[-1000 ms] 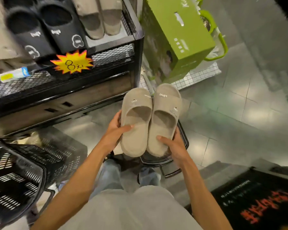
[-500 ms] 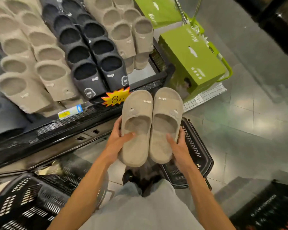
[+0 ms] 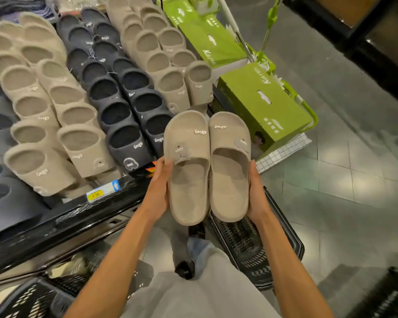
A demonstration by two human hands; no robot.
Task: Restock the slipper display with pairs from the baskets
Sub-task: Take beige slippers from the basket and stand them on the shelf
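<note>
Setting: grey tiled shop floor (image 3: 331, 180) beside a black slipper display (image 3: 83, 216).
Left hand (image 3: 157, 189): fingers curled round the outer edge of the beige pair (image 3: 207, 166).
Right hand (image 3: 256, 193): gripped the opposite edge, squeezing both slippers together, probably to shelve them as one.
Pair's place: held above the basket (image 3: 251, 244), near the display's beige column (image 3: 175, 72).

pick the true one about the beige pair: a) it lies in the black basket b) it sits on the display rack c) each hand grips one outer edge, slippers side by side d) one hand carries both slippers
C: the left hand and the right hand each grip an outer edge of the beige pair, held side by side above the black basket.
</note>
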